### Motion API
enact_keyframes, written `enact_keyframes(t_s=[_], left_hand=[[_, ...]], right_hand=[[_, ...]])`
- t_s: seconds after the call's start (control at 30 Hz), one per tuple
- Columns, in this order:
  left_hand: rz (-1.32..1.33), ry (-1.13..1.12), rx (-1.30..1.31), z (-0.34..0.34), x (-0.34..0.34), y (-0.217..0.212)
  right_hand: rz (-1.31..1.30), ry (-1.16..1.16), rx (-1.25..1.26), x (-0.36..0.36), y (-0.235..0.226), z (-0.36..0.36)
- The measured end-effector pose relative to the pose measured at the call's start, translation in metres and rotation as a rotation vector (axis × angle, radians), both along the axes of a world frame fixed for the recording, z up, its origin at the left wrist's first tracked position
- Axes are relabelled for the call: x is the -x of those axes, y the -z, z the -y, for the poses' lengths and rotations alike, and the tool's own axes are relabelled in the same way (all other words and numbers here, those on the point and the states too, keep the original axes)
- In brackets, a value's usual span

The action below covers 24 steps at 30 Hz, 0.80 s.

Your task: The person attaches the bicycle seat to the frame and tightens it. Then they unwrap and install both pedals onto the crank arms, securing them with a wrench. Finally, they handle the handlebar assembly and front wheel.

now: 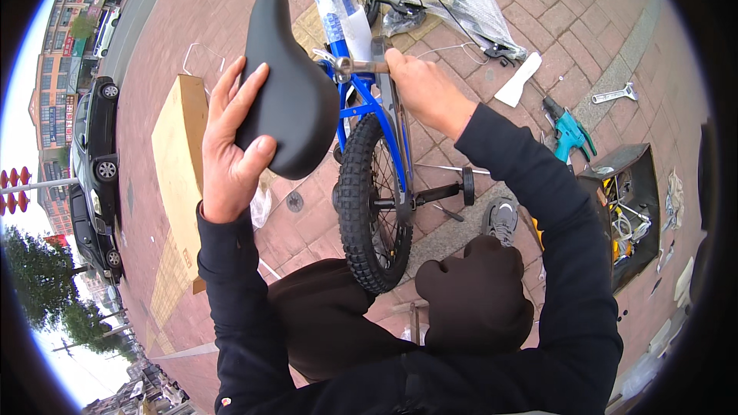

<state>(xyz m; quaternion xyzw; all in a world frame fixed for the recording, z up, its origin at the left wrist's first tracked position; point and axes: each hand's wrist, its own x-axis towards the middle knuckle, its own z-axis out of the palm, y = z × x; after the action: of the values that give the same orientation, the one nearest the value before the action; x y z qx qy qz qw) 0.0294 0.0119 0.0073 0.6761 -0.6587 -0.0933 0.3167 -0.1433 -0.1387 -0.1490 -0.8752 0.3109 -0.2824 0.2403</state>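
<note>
My left hand (232, 142) grips the black bicycle saddle (288, 96) from its left side, fingers along the edge and thumb over the wide rear end. The saddle is tilted, its narrow nose pointing away from me. Just right of it, my right hand (428, 88) is closed around the handle of a metal wrench (361, 67). The round head of that wrench sits by the top of the blue bicycle frame (384, 134), close beneath the saddle; its exact contact is hidden. The knobby rear tyre (361, 200) stands between my knees.
A long cardboard box (178, 177) lies at left. On the paving at right are a teal power tool (570, 134), an adjustable wrench (614, 94) and an open toolbox (644, 219). A training wheel (467, 186) sticks out right of the tyre. Plastic wrap (469, 11) covers handlebar parts ahead.
</note>
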Motion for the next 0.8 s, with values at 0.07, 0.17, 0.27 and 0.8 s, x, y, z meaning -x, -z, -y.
enact_keyframes(t_s=[0.07,0.17,0.27,0.8], left_hand=[[0.027,0.008,0.018,0.0,0.0,-0.002],[0.067,-0.019,0.005,-0.001,0.0,-0.002],[0.142,-0.038,-0.003,-0.001,0.0,-0.003],[-0.02,0.008,0.007,-0.001,0.007,-0.004]], right_hand=[[0.049,-0.005,0.191,-0.009,0.011,0.017],[0.085,0.0,0.335,-0.022,0.017,0.032],[0.019,0.01,0.384,-0.032,0.015,0.037],[0.072,0.069,0.572,-0.059,0.008,0.037]])
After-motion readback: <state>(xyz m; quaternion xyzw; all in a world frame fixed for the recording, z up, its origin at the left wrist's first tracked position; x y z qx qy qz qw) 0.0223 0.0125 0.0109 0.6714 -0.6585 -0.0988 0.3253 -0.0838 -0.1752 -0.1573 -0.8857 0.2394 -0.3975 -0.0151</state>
